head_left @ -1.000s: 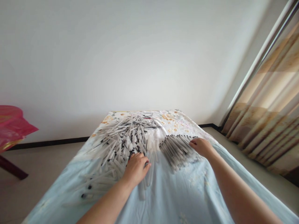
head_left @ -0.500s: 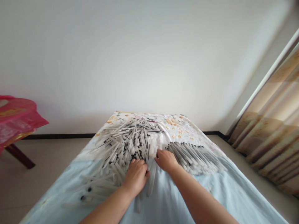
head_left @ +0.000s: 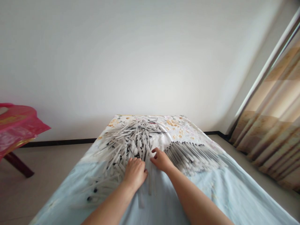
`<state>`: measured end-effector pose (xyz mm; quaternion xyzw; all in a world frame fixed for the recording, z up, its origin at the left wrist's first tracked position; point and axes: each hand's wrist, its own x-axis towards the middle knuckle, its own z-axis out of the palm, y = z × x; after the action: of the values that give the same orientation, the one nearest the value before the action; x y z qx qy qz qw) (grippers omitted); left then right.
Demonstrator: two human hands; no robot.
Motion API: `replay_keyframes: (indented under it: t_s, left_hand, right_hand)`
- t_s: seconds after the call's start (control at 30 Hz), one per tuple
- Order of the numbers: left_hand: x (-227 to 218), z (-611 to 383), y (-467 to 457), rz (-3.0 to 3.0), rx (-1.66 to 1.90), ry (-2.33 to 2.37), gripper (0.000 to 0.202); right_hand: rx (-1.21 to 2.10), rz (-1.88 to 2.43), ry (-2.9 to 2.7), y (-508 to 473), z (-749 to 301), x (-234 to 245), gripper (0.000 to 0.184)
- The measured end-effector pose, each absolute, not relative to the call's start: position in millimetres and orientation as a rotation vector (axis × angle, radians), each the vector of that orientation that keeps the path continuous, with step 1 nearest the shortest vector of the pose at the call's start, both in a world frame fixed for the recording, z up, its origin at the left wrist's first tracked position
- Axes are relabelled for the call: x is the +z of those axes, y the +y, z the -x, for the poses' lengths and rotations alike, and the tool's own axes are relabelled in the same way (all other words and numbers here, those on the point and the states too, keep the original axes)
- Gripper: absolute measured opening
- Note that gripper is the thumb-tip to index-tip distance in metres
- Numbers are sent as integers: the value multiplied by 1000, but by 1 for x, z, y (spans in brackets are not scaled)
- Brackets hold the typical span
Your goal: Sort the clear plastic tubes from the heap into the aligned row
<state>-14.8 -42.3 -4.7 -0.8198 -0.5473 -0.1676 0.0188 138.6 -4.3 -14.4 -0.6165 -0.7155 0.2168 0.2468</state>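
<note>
A heap of loose, translucent whitish tubes with black parts (head_left: 122, 134) spreads over the middle and left of the cloth-covered table. My left hand (head_left: 135, 172) rests at the heap's near edge, fingers curled down and hiding whatever lies under them. Just to its right, my right hand (head_left: 161, 160) has thumb and index finger apart beside some pale tubes. Several tubes (head_left: 151, 181) lie lengthwise between the two hands, blurred. Right of my right hand is a neat row of pen-like sticks (head_left: 194, 156), grey inside with dark far ends.
The table wears a flowered white cloth (head_left: 173, 122) and a light blue one (head_left: 234, 193). Two round black pieces lie at the near left. A red-covered stool or table (head_left: 21, 118) stands at left, a patterned curtain (head_left: 269, 125) at right. A white wall (head_left: 150, 62) closes the back.
My right hand has shifted slightly left, its thumb and index finger showing a wider gap. My left hand has moved little. The view has tilted and shifted slightly.
</note>
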Motion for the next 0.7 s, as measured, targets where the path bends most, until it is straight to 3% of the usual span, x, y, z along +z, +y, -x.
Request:
replay_keyframes:
  t_s: [0.13,0.37,0.53,0.7]
  left_hand:
    - [1,20,-32,2561,-772,-1831,23]
    - [-4,15,-18,2668,-1762,-2090,34]
    - [-3,19,-11,2429,-2218,-2428,38]
    - [6,31,-4,1886,-2737,-2258,34]
  right_hand:
    - [736,1498,-1749,-1,-141,-25,37]
    - [1165,1094,-1579,-11,-133,-21,32]
    - [1141,1133,-1521,-9,-133,-16,31]
    - [926,1268,-1595,-3,-140,-19,28]
